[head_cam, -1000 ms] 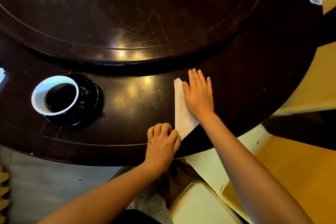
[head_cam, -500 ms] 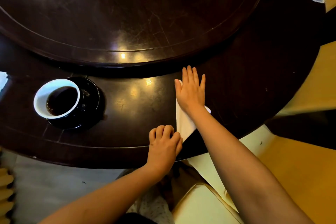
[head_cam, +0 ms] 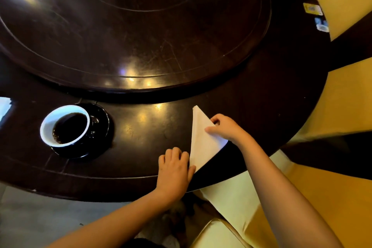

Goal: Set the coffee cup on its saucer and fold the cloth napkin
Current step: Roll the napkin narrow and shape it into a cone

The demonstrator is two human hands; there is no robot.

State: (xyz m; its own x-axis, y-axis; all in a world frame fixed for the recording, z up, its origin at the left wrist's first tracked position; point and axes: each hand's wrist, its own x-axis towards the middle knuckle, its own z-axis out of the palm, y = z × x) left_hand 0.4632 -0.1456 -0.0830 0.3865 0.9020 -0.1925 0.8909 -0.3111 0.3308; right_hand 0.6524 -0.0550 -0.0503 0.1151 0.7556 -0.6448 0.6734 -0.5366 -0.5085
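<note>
White cloth napkin (head_cam: 201, 139), folded into a flat smooth triangle, lies near the front edge of the dark glossy round wooden table (head_cam: 261, 106). Right hand (head_cam: 227, 129) pinches its right corner between thumb and curled fingers. Left hand (head_cam: 174, 169), fingers curled, presses the near tip. White-lined black ceramic coffee cup (head_cam: 65, 125) sits on its black saucer (head_cam: 100, 127), well apart at left.

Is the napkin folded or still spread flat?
Folded: the napkin lies as a narrow triangle with layered edges at its tip.
</note>
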